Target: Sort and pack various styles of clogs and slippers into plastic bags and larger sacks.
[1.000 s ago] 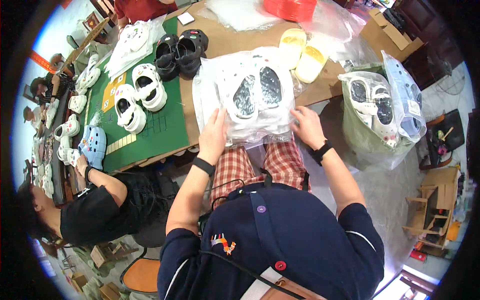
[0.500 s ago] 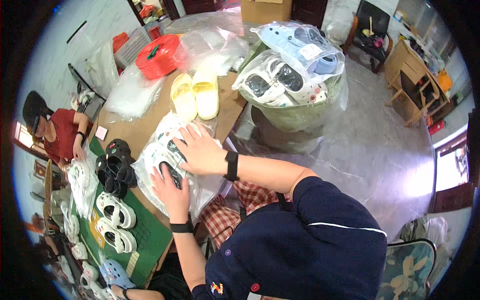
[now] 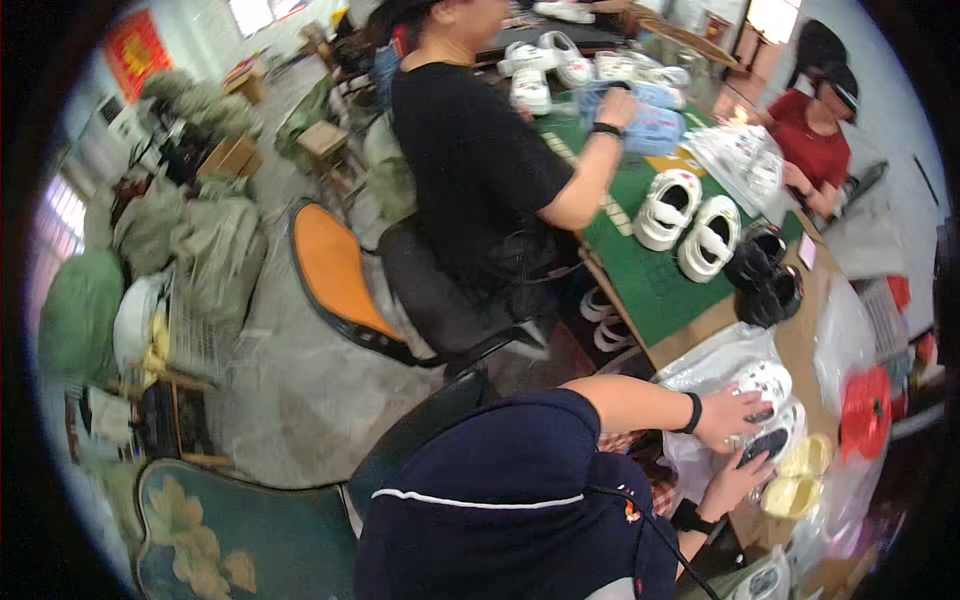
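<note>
On the bench at the lower right lies a pair of white clogs [image 3: 765,384] with dark insides, with clear plastic wrap [image 3: 722,360] around them. My left hand [image 3: 728,416] rests on the clogs, open, fingers stretched across the top. Beside it my right hand [image 3: 735,486] touches the nearer clog, also open with fingers extended. A pair of pale yellow slides [image 3: 792,497] lies just past my right hand. Black clogs [image 3: 765,290] sit farther up the bench, next to two white clogs [image 3: 708,240].
A person in black [image 3: 470,170] handles blue clogs [image 3: 650,122] at the green mat [image 3: 655,300]. Another person in red [image 3: 812,140] works at the far right. A red roll of strapping [image 3: 864,412] stands past the slides. An orange-backed chair [image 3: 340,270] and sacks [image 3: 215,250] are leftward.
The view has swung far to the left, bringing the person in black and the sacks into sight. Both my hands stay on the wrapped white clogs, fingers slightly shifted.
</note>
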`<action>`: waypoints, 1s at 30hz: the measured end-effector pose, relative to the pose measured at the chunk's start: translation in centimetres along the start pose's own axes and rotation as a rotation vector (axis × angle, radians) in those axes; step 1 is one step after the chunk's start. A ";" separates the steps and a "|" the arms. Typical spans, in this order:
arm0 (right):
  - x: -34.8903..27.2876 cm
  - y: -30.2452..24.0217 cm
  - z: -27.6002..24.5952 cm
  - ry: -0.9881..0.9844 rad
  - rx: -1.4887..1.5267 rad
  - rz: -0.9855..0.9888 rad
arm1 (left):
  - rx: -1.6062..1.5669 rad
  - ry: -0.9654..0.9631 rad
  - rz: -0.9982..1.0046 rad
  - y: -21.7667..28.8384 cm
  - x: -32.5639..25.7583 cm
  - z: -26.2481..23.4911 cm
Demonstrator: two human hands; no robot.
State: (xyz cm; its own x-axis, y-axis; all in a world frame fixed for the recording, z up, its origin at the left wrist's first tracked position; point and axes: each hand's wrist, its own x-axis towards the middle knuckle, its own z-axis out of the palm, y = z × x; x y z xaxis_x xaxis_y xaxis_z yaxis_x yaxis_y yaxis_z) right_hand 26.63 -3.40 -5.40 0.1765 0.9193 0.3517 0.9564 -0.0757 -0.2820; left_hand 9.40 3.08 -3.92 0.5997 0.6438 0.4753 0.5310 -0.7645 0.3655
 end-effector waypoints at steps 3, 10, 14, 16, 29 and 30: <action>0.1 -0.4 1.1 0.043 -0.022 -0.034 | 0.034 -0.017 0.004 -0.6 -0.7 -0.1; 1.1 1.0 1.0 0.093 -0.260 -0.042 | 0.041 -0.106 0.072 -1.1 0.9 0.3; 2.4 -2.6 -3.3 -0.107 -0.421 0.127 | 0.070 -0.115 0.063 -1.1 0.7 0.5; 3.7 -1.6 -2.6 -0.010 -0.392 0.112 | 0.082 -0.126 0.036 -0.9 0.6 0.0; 3.0 -0.4 2.4 0.293 -0.366 -0.166 | 0.049 -0.094 0.050 -1.1 0.1 0.3; 2.8 0.0 2.3 0.291 -0.352 -0.169 | 0.044 -0.095 0.058 -0.9 0.2 0.5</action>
State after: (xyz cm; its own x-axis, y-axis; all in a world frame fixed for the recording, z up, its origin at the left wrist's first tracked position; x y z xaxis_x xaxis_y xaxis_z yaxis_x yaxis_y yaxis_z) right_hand 26.59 0.09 -6.40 0.0220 0.7877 0.6156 0.9891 -0.1069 0.1014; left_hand 9.28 3.89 -4.55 0.6830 0.6003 0.4161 0.5183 -0.7997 0.3030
